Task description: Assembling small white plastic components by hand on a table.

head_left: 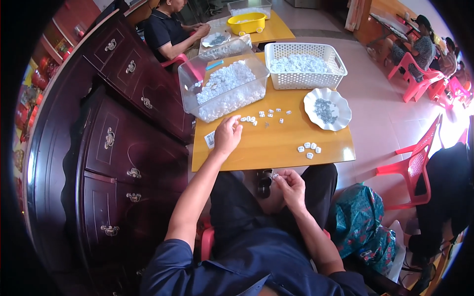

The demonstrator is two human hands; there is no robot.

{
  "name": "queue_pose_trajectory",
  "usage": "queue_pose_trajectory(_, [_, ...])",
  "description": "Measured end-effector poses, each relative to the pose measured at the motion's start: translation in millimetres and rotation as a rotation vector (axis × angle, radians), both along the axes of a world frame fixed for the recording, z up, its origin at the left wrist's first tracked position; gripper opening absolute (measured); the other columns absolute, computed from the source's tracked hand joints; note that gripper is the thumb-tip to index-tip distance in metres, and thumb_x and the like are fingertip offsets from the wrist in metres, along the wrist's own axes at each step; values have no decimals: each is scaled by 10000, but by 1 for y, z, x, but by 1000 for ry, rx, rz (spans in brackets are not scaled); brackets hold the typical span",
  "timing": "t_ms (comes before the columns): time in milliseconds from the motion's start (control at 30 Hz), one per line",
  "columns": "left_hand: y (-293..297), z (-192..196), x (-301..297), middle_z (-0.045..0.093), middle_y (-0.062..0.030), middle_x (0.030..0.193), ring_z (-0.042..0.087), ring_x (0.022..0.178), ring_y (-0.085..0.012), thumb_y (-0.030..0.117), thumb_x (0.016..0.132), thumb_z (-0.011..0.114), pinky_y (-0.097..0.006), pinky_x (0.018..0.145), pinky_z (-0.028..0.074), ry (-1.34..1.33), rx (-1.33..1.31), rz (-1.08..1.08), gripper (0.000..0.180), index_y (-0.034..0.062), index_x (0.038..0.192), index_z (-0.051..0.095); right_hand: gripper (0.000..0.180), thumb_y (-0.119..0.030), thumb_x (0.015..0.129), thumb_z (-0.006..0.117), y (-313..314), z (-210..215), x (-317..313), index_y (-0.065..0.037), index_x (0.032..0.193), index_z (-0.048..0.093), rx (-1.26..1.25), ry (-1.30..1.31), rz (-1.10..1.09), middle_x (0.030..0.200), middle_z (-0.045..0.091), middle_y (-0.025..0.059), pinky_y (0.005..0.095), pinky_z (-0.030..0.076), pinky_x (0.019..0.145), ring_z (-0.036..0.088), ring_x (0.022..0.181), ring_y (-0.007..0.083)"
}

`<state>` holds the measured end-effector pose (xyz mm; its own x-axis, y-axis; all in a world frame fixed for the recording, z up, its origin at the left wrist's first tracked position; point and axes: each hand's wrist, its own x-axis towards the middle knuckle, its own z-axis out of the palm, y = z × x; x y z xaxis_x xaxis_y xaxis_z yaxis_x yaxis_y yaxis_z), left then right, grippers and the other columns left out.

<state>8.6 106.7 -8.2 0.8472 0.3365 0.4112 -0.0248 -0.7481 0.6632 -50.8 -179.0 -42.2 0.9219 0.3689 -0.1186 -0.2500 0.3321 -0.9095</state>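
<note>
Here, a seated person works at a small yellow wooden table (pixel 276 143), seen from above. The left hand (pixel 227 136) reaches out over the table, fingers curled and pinched at a loose row of small white plastic pieces (pixel 249 119) lying at the hand's one o'clock; whether it actually grips one I cannot tell. The right hand (pixel 291 186) is drawn back over the lap, below the table's near edge, thumb and fingertips closed on a tiny white piece (pixel 275 175).

At three o'clock from the left hand, near the table's front edge, sits a small cluster of white pieces (pixel 308 148). At twelve o'clock from the left hand stands a clear plastic tub (pixel 190 84) heaped with white pieces. At one o'clock from it, a white slotted basket (pixel 306 79) holds more. At two o'clock lies a scalloped white plate (pixel 340 109) with small grey parts.

A dark wooden cabinet (pixel 123 148) with brass handles fills the nine o'clock side. A red plastic chair (pixel 414 167) stands at three o'clock. Another person (pixel 168 32) sits at a farther table at eleven o'clock, beside a yellow basin (pixel 246 23).
</note>
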Motion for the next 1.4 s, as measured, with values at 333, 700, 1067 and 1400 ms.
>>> queue_pose_trajectory(333, [10,-8,38,666,-133,972,669,888,-354,144,884,699,-464,761,531,183,294,86,186,78,1056,676,105,-31,955,690,-2,-3,2,-10,1055,668,-21,0,1,864,686,-20,182,501,658,595,718,26])
queue_pose_trajectory(700, [-36,24,-31,674,-49,815,650,705,-106,74,929,675,-268,636,518,56,-275,-106,145,35,1068,661,104,-51,973,671,-3,-2,2,-14,1068,654,-13,9,23,885,689,-13,177,489,658,595,723,30])
queue_pose_trajectory(1067, [-87,33,-86,674,11,861,625,746,-33,-33,912,665,-202,662,521,88,-562,-317,145,19,1047,680,103,-61,986,656,0,0,-2,-17,1080,649,39,26,65,912,693,-11,173,487,662,598,745,25])
queue_pose_trajectory(1400, [-100,33,-94,634,41,868,562,717,0,-21,926,667,-166,643,476,130,-570,-398,167,22,1087,669,101,-67,983,662,-2,-2,-2,-22,1074,654,33,14,51,917,701,-7,177,491,670,604,749,27])
